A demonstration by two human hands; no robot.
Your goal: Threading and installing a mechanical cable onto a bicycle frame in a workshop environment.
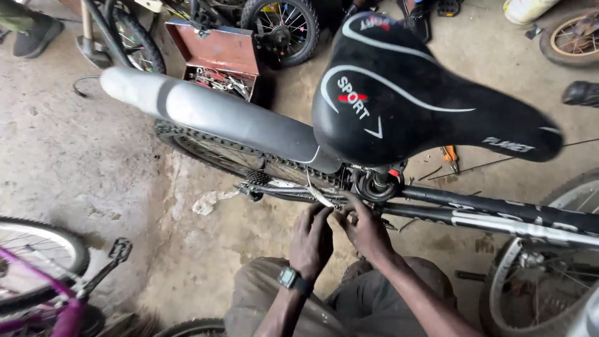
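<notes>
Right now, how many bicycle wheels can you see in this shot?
6, some only partly: rear wheel under the mudguard, small wheel top centre, tyre top left, rim top right, wheel lower left, wheel lower right. More may be hidden.

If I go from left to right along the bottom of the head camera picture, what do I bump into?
Purple bike → loose black pedal → left hand with wristwatch → right hand → spoked wheel.
</notes>
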